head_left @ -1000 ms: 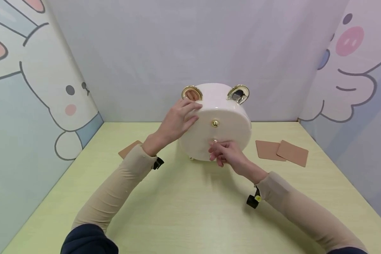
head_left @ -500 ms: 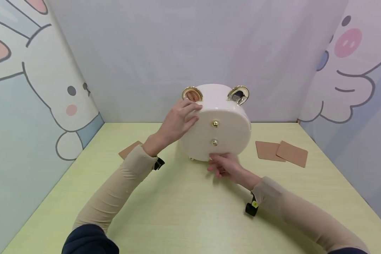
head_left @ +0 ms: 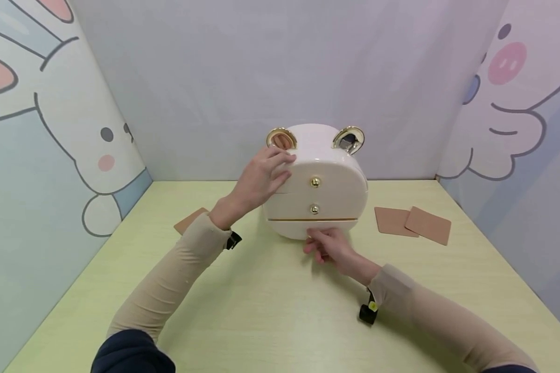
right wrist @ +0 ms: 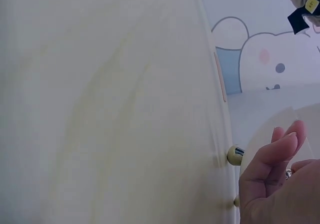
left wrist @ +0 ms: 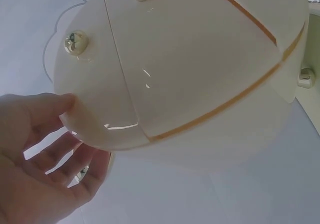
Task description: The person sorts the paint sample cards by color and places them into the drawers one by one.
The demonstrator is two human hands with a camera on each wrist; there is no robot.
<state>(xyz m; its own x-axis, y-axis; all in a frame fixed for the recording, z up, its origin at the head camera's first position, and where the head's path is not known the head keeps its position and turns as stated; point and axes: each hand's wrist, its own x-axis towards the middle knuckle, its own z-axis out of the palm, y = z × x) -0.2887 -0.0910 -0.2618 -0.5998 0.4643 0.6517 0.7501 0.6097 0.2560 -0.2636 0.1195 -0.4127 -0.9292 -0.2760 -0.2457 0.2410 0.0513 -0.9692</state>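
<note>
A cream round drawer box (head_left: 329, 166) with gold-rimmed ears stands at the back middle of the table. Two gold knobs (head_left: 315, 182) sit one above the other on its face, and a gold seam (head_left: 312, 219) crosses below them. My left hand (head_left: 261, 176) rests with straight fingers on the box's upper left edge. In the left wrist view these fingers (left wrist: 40, 154) spread beside the box (left wrist: 200, 74). My right hand (head_left: 331, 248) lies low in front, fingertips touching the box's bottom edge. In the right wrist view its fingers (right wrist: 275, 169) are loosely bent, with nothing seen in them.
Two tan mats (head_left: 394, 220) (head_left: 429, 224) lie to the right of the box, and another (head_left: 190, 218) lies to its left behind my forearm. The pale green table (head_left: 270, 311) is walled on three sides by cartoon-printed panels.
My right hand dropped from the lower knob to the box's bottom edge. Drawer seams and a gold line now show across the box's face. The left hand stayed put.
</note>
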